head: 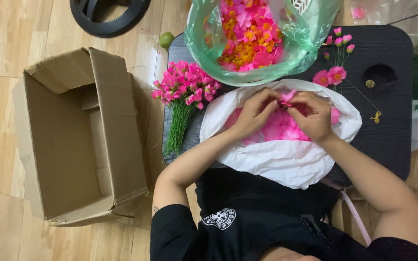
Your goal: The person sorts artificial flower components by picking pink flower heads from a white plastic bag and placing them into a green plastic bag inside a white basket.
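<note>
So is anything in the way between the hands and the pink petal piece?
No, nothing visible is. The left hand and right hand both pinch the pink petal piece directly with their fingertips, just above the white bag of pink petals. The bunch of finished flowers lies apart, to the left.

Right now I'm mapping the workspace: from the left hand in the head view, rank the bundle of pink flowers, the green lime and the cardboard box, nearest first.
From the left hand:
1. Bundle of pink flowers, on the table's left edge.
2. Green lime, on the floor beyond the table's corner.
3. Cardboard box, open on the floor, far left.
</note>
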